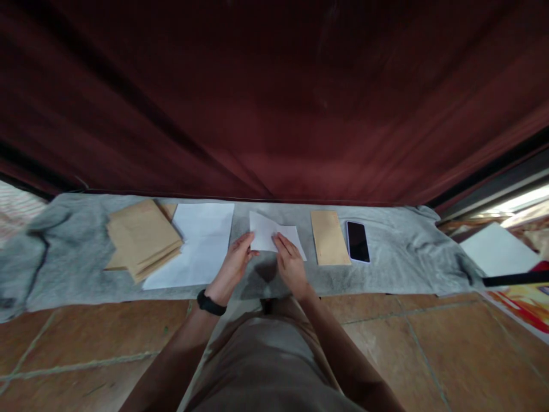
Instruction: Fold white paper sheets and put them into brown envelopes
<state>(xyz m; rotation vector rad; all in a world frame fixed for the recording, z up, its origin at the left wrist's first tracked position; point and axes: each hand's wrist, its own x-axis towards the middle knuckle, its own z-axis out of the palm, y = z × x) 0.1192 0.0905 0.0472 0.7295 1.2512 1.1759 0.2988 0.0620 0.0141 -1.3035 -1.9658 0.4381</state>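
Observation:
A folded white sheet of paper (268,230) lies on the grey cloth (77,263) in front of me. My left hand (235,264) grips its left edge between thumb and fingers. My right hand (290,264) lies on the sheet's right part, fingers pressing it down. A black band sits on my left wrist (211,303). Left of my hands lies a stack of white sheets (198,246), and beyond it a pile of brown envelopes (143,236). One brown envelope (329,237) lies flat to the right of the folded sheet.
A black phone (357,241) lies face up beside the single envelope. A dark red curtain (274,103) hangs behind the cloth. Brown floor tiles (429,349) lie near me. More white paper (497,249) and coloured prints (523,303) sit at the far right.

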